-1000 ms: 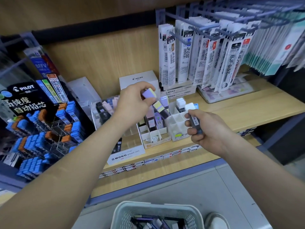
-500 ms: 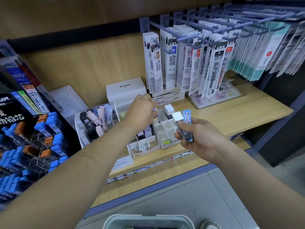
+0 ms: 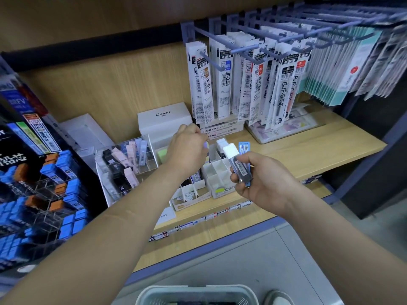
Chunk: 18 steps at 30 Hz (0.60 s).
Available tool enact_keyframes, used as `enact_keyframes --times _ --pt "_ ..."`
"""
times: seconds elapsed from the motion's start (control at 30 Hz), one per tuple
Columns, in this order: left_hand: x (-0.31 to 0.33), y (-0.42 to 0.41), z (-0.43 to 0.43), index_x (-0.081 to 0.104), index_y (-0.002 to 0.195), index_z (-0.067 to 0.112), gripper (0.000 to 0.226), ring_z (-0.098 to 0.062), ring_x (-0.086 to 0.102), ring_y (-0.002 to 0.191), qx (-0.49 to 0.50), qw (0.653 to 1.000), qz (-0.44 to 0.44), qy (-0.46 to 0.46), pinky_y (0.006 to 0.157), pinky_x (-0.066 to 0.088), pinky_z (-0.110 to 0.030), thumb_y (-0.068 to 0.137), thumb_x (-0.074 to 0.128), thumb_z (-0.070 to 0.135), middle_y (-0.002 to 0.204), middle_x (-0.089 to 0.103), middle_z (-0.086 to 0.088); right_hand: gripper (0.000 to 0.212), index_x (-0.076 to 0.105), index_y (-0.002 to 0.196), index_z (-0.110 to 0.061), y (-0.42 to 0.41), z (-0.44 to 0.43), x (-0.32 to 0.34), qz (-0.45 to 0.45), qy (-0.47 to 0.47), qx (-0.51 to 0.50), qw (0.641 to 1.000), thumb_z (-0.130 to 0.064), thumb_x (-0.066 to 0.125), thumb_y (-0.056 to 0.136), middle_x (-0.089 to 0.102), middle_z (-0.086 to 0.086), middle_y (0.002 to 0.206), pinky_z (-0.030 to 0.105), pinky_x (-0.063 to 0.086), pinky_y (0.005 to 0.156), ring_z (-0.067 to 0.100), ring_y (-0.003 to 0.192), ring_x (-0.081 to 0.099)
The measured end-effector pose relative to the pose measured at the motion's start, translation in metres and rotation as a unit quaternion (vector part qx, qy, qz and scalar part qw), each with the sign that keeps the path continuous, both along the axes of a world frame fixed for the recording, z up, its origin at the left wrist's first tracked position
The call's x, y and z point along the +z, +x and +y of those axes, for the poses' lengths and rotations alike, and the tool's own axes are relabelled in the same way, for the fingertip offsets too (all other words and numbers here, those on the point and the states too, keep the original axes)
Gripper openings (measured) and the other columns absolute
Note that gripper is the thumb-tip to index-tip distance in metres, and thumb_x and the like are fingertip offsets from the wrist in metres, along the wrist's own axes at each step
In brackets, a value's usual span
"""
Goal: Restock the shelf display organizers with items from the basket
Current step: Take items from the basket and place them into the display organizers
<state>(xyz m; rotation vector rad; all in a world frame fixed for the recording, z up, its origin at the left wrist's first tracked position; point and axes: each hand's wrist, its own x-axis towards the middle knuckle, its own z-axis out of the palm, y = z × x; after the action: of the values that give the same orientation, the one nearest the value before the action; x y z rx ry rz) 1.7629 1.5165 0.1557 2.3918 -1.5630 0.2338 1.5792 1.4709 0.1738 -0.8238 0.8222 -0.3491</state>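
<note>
The left hand (image 3: 187,148) pinches a purple case (image 3: 206,145) over the white organizer (image 3: 217,172). The right hand (image 3: 261,181) grips more cases (image 3: 240,167). Many slots look empty.

White compartmented organizer (image 3: 217,172) upright on shelf (image 3: 308,150). Dark, white-capped lead cases (image 3: 241,167) tilted in right hand (image 3: 262,183). One lilac case (image 3: 206,146), mostly hidden, apparently pinched by left hand (image 3: 187,150). Grey basket (image 3: 196,292) below.

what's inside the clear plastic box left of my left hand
Slim cases in black, pink and pale blue stand tilted in the compartments of the clear box. The left forearm covers its lower right corner, so anything there is hidden.
</note>
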Motion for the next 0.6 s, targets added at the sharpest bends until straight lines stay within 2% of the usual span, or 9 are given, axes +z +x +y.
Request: enact_keyframes --times 0.1,0.13,0.17,0.2,0.27,0.3,0.37,0.47,0.6 --pt "0.010 -0.006 0.003 0.064 0.121 0.018 0.032 -0.024 0.044 0.114 0.004 1.000 0.026 -0.004 0.095 0.038 -0.031 0.090 0.059 0.024 0.119 0.054 -0.004 0.010 0.061 0.100 -0.004 0.000 0.000 0.000 -0.025 -0.011 -0.002 1.000 -0.012 0.058 0.095 0.058 0.009 0.079 0.023 0.043 0.048 0.017 0.060 0.057" --pt "0.016 -0.011 0.006 0.065 0.120 0.019 0.030 -0.022 0.050 0.110 0.006 0.997 0.064 -0.030 0.092 0.040 -0.029 0.092 0.057 0.024 0.118 0.057 -0.004 0.010 0.060 0.102 -0.003 -0.001 0.001 0.000 -0.031 -0.021 0.000 0.999 -0.011 0.058 0.095 0.059 0.010 0.079 0.022 0.044 0.049 0.016 0.062 0.058" --pt "0.025 -0.018 0.009 0.068 0.115 0.019 0.026 -0.019 0.057 0.100 0.009 0.988 0.140 -0.060 0.087 0.044 -0.028 0.094 0.055 0.025 0.112 0.063 -0.003 0.012 0.061 0.103 -0.002 -0.001 0.001 0.000 -0.034 -0.030 0.001 0.999 -0.010 0.059 0.095 0.060 0.009 0.079 0.022 0.046 0.050 0.016 0.063 0.059" --pt "0.034 -0.026 0.013 0.071 0.108 0.017 0.022 -0.017 0.062 0.088 0.005 0.962 0.259 -0.082 0.082 0.048 -0.028 0.095 0.055 0.025 0.104 0.068 -0.003 0.014 0.061 0.105 -0.002 -0.001 0.001 0.000 -0.037 -0.039 -0.001 0.999 -0.010 0.062 0.093 0.061 0.008 0.077 0.022 0.047 0.051 0.016 0.063 0.060" --pt "0.049 -0.041 0.022 0.072 0.102 0.014 0.020 -0.015 0.062 0.070 -0.033 0.864 0.497 -0.079 0.076 0.055 -0.031 0.096 0.056 0.024 0.089 0.069 -0.003 0.019 0.062 0.106 -0.002 -0.001 0.001 0.000 -0.045 -0.049 -0.007 0.998 -0.010 0.066 0.089 0.064 0.008 0.078 0.021 0.048 0.052 0.015 0.062 0.062" --pt "0.053 -0.044 0.026 0.071 0.104 0.014 0.018 -0.015 0.062 0.068 -0.057 0.834 0.546 -0.061 0.075 0.057 -0.031 0.094 0.058 0.022 0.086 0.068 -0.003 0.022 0.063 0.107 -0.001 -0.001 0.002 0.000 -0.051 -0.050 -0.008 0.997 -0.011 0.067 0.088 0.065 0.010 0.081 0.021 0.048 0.052 0.015 0.062 0.062" --pt "0.054 -0.045 0.033 0.069 0.108 0.015 0.021 -0.015 0.064 0.069 -0.084 0.820 0.564 -0.048 0.078 0.059 -0.032 0.088 0.067 0.011 0.085 0.067 -0.005 0.022 0.063 0.109 -0.001 -0.001 0.002 0.002 -0.059 -0.051 -0.004 0.997 -0.011 0.065 0.089 0.065 0.012 0.086 0.021 0.048 0.053 0.014 0.062 0.062" --pt "0.051 -0.041 0.036 0.069 0.105 0.013 0.028 -0.016 0.066 0.071 -0.065 0.824 0.558 -0.080 0.078 0.059 -0.033 0.081 0.070 -0.002 0.086 0.069 -0.008 0.021 0.064 0.109 -0.002 -0.001 0.003 0.005 -0.060 -0.037 0.016 0.997 -0.016 0.060 0.095 0.064 0.008 0.079 0.020 0.046 0.052 0.014 0.062 0.057" --pt "0.051 -0.024 0.041 0.068 0.099 0.011 0.023 -0.013 0.067 0.065 -0.019 0.836 0.530 -0.144 0.070 0.059 -0.026 0.084 0.066 -0.006 0.081 0.070 -0.008 0.033 0.066 0.109 -0.005 -0.002 -0.001 0.007 0.039 -0.073 0.024 0.996 -0.033 0.051 0.100 0.055 0.005 0.072 0.021 0.033 0.043 0.013 0.051 0.043"
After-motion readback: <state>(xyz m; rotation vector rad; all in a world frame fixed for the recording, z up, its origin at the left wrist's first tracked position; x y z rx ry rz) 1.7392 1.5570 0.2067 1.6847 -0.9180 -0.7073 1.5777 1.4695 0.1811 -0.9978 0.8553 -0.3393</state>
